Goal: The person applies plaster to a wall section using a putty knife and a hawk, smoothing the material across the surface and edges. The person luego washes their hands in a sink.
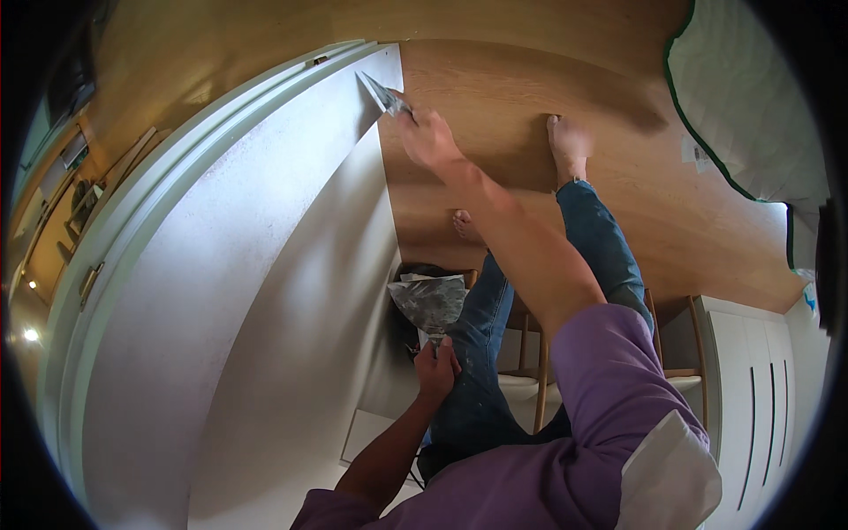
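Observation:
My right hand [427,132] grips a narrow metal putty knife [375,90], its blade at the upper end of a long white surface [238,212] inside the door frame [132,230]. Whether the blade touches that surface I cannot tell for sure. Lower down, my left hand [437,371] is closed on the handle of a wide, stained scraper [426,299], held blade up beside my left leg. A dark object behind this scraper is mostly hidden.
My bare feet [567,141] are on the wood floor [468,88]. Wooden chairs [521,387] stand behind my legs. A white cabinet [742,389] is at the lower right, a white padded item with green edging [742,97] at the upper right. An opening at left shows another lit area.

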`<state>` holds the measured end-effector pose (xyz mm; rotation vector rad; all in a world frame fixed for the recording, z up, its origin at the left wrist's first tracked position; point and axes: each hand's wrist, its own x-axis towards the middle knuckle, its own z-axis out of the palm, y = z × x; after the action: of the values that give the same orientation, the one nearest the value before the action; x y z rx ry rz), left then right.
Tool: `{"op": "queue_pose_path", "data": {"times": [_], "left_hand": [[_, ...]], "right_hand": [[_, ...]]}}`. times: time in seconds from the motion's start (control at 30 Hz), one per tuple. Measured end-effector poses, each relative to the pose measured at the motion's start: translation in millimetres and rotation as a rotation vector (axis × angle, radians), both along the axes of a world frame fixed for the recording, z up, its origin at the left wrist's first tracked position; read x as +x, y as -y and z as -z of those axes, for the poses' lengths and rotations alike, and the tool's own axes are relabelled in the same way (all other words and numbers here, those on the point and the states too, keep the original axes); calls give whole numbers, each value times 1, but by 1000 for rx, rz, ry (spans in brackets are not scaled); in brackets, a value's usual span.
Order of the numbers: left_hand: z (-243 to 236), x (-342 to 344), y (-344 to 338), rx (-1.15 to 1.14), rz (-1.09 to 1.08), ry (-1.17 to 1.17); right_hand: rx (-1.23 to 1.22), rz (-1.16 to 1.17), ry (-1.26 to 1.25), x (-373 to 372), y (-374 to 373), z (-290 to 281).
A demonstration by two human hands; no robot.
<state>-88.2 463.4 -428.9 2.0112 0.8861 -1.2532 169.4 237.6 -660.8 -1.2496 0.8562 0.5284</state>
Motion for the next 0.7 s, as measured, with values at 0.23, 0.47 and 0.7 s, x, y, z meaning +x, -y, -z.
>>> {"op": "queue_pose_path", "data": {"times": [0.23,0.47,0.7], "left_hand": [[4,4,8,-8,-4,66],[-30,34,49,43,-155,170],[-22,38,72,58,-63,227]], "right_hand": [[99,145,411,7,-6,-57],[25,269,327,-85,-31,2],[-135,73,59,-83,-20,51]]}}
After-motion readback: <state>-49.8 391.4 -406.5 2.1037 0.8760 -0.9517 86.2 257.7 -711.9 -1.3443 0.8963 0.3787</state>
